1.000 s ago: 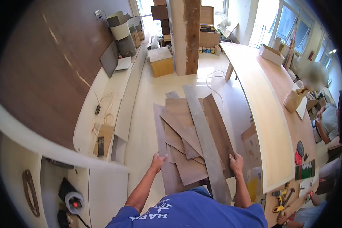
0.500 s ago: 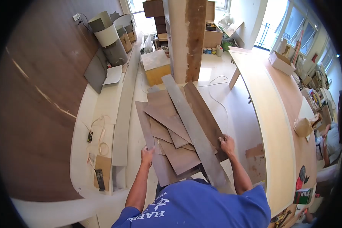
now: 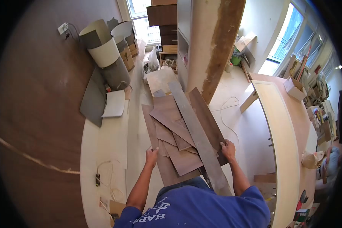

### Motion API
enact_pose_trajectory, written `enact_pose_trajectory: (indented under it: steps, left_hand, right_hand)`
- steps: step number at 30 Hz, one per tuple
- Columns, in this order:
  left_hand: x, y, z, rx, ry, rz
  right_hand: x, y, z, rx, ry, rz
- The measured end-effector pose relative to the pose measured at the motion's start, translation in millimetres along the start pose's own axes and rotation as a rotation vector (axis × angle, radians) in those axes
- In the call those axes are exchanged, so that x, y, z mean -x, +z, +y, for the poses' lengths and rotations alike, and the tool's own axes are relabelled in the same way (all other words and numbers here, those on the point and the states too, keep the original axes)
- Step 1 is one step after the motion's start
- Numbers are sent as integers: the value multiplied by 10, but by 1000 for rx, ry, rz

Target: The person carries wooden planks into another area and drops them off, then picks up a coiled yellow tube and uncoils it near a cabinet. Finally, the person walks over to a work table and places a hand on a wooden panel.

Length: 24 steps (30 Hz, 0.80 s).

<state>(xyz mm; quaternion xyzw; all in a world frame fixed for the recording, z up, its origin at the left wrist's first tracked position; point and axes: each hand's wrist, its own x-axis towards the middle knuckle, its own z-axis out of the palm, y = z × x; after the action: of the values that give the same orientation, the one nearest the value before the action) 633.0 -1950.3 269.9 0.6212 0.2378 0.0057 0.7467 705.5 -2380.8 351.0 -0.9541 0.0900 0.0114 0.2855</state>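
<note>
A loose stack of brown sheets (image 3: 182, 159) spreads out in front of my body, with torn and cut pieces overlapping at different angles. Across its top lies a long grey strip (image 3: 195, 133), running from the far end back toward my shirt. My left hand (image 3: 152, 155) is closed on the left edge of the stack. On the other side, my right hand (image 3: 227, 149) grips the right edge of a long brown sheet (image 3: 207, 116). The fingers under the sheets are hidden.
Rolled sheets (image 3: 104, 49) stand on a low ledge (image 3: 93, 152) at the left. A pillar (image 3: 205, 45) rises ahead, beside a box (image 3: 161, 78). At the right is a long curved table (image 3: 283, 140); a co-worker (image 3: 332, 161) is beyond it. A cable (image 3: 226, 117) crosses the floor.
The view has turned and moved forward, so the pillar and box look nearer. Both hands still hold the stack, whose far end now overlaps the box in view.
</note>
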Motion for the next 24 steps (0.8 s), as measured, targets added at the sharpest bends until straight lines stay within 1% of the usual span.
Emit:
enact_pose_trajectory:
  steps: [2,5,8,11,12,14,15,16,19,20,22,24]
  left_hand:
    - [-483,-86,188,12,-50,-8]
    - [-1286,-212,377,-146,-88,52]
    - [-2155,-324,469,-178,-117,25]
    - [-3129,-418,595,-267,-103,3]
    - [-3495,-441,534,-238,-22,65]
    - [-4201,-561,359,-254,-87,95]
    - [-4635,-529,491,-260,-109,104]
    - [-4947,-512,533,-188,-98,110]
    - [-5981,-553,641,-281,-107,75]
    - [-6370,-645,509,-290,-81,84]
    - [-6921,-626,652,-344,-74,118]
    - [-7516,-643,753,-357,-96,89]
  right_hand:
    - [-405,166,-258,4,8,17]
    - [-1140,536,-605,25,-23,14]
    - [-1907,1007,-935,-29,-46,10]
    - [-2770,1649,-1186,-26,22,-14]
    - [-3068,1841,-1283,41,48,-64]
    - [-3542,2334,-1357,19,4,15]
    - [-3916,2545,-1490,6,-19,67]
    - [-4209,2758,-1565,10,-20,68]
    - [-5039,3243,-1852,16,41,15]
    - [-5265,3524,-1957,25,15,77]
    - [-5718,3829,-2139,32,-9,148]
    - [-6165,4063,-2330,20,22,125]
